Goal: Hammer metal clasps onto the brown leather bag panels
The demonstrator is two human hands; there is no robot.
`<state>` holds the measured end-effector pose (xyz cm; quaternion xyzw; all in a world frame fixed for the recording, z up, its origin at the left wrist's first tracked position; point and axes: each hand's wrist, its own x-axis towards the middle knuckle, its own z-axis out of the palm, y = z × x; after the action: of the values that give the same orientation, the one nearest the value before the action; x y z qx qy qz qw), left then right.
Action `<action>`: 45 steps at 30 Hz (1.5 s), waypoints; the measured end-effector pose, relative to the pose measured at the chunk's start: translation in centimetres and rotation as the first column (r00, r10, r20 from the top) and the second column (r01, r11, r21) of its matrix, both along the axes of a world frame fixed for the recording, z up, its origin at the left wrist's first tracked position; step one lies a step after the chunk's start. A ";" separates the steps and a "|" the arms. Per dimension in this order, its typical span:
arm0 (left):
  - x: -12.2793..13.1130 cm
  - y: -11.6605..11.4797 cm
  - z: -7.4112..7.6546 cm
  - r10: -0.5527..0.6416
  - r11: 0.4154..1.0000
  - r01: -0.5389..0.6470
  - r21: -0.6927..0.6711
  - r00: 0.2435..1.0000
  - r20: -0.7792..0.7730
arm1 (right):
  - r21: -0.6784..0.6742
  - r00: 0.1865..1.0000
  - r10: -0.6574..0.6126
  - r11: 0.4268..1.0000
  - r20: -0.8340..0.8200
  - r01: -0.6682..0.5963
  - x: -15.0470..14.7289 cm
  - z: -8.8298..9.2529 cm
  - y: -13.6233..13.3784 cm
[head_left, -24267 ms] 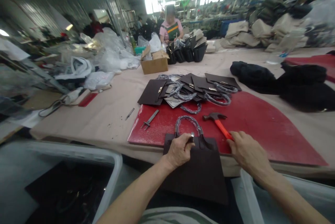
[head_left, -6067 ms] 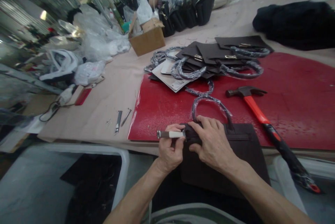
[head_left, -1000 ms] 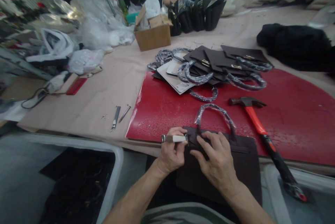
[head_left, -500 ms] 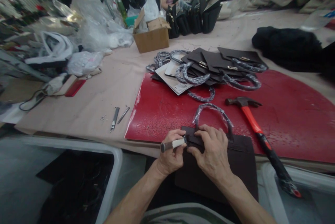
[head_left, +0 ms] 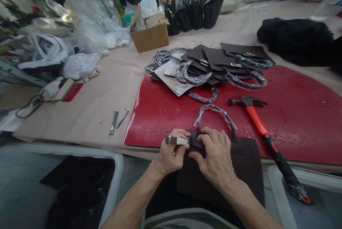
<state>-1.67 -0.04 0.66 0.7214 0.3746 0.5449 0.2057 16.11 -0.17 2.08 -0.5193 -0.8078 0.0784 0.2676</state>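
Note:
My left hand (head_left: pixel 171 154) is closed around a short tool (head_left: pixel 177 140) with a brown-and-pale handle and a round metal cap. The cap points left, and the tool's other end meets a dark brown bag panel (head_left: pixel 248 164) near its upper left corner; its tip is hidden. Lying over the panel's top strap, my right hand (head_left: pixel 216 150) pinches the edge between thumb and fingers, close to the tool. A plastic-wrapped loop handle (head_left: pixel 213 107) arches up from the panel behind my right fingers. The panel hangs over the table's front edge.
A claw hammer (head_left: pixel 258 118) lies right of the panel on a red mat (head_left: pixel 165 115). Behind are stacked bag panels (head_left: pixel 211 57) with wrapped handles. Two slim metal tools (head_left: pixel 113 123) lie left. A cardboard box (head_left: pixel 151 38) stands farther back; white-rimmed bins (head_left: pixel 119 168) flank me.
The tool's capped end has risen and the handle now lies more level. My left hand has shifted slightly up and left; my right hand stays on the panel. The whole view has shifted a little.

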 end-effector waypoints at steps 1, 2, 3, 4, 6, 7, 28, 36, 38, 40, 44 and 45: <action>0.1 -0.1 0.0 0.008 1.000 -0.008 -0.008 1.000 -0.006 | -0.005 1.000 0.004 1.000 -0.002 -0.004 0.0 0.1 0.1; 0.1 -0.2 0.0 0.017 1.000 -0.017 -0.012 1.000 -0.011 | -0.011 1.000 0.008 1.000 -0.006 -0.008 0.0 0.3 0.2; 0.2 -0.3 0.0 0.028 1.000 -0.028 -0.010 1.000 -0.015 | -0.020 1.000 0.007 1.000 -0.013 -0.008 0.0 0.4 0.4; 0.3 -0.4 -0.1 0.040 0.999 -0.040 -0.007 0.999 -0.021 | -0.030 1.000 0.001 1.000 -0.024 -0.001 0.0 0.5 0.6; 0.4 -0.7 -0.4 0.069 0.998 -0.069 0.003 0.997 -0.031 | -0.051 0.999 -0.028 0.998 -0.045 0.026 0.0 0.6 1.0; 0.4 -0.8 -0.6 0.082 0.997 -0.082 0.006 0.996 -0.037 | -0.059 0.998 -0.039 0.998 -0.052 0.036 0.0 0.6 1.1; 0.2 -1.0 -1.3 0.078 0.997 -0.076 0.034 0.996 -0.045 | -0.096 0.992 0.118 0.989 0.048 -0.113 0.9 0.4 1.2; 0.0 -1.0 -1.5 0.051 0.999 -0.051 0.010 0.998 -0.024 | -0.158 0.991 0.044 0.987 0.129 -0.023 0.1 1.3 1.3; -0.1 -1.0 -1.4 0.043 0.999 -0.043 0.000 0.999 -0.018 | -0.138 0.990 0.026 0.990 0.141 -0.007 -0.2 1.2 1.1; -0.1 -1.0 -1.3 0.035 0.999 -0.035 -0.013 0.999 -0.006 | -0.115 0.989 0.012 0.993 0.145 0.004 -0.3 1.1 0.9; 0.0 -0.8 -1.0 0.020 0.999 -0.020 -0.034 1.000 0.015 | -0.088 0.992 0.022 0.996 0.128 -0.011 -0.2 0.7 0.6; 0.0 -0.7 -0.9 0.016 0.999 -0.015 -0.038 1.000 0.018 | -0.082 0.993 0.027 0.996 0.118 -0.017 -0.2 0.6 0.6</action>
<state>-1.71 -0.78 -0.27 0.7094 0.3885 0.5459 0.2187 15.93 0.42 2.67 -0.5246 -0.8241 0.0830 0.1968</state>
